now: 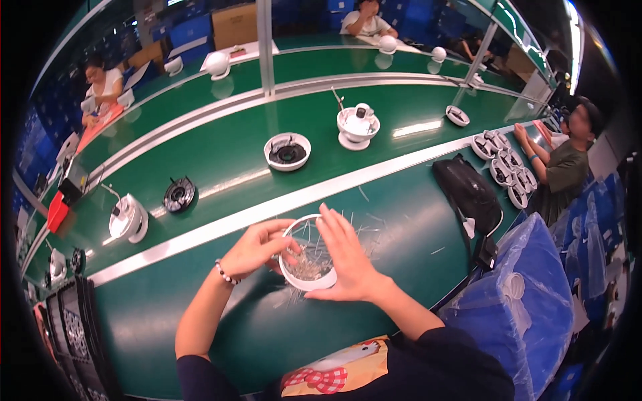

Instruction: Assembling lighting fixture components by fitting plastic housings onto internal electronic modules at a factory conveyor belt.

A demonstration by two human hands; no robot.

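A white round bowl (314, 284) is between my hands above the green bench, with its opening facing up. Thin clear offcuts (309, 260) fill its bottom like a loose tangle. My left hand (259, 248) is bent around the bowl's left rim, some fingertips reaching inside. Along the right side lies my right hand (349, 262), fingers stretched past the far rim and thumb by the near edge, holding the bowl. More thin strands (364, 230) are strewn on the bench just behind and right of the bowl.
Beyond a pale rail, white housings (358, 123) and black round parts (179, 195) stand on a green belt. Right are a black bag (468, 194), white-rimmed parts (505, 167), a blue lined bin (515, 294) and a co-worker (568, 160). Black trays (73, 327) stand left.
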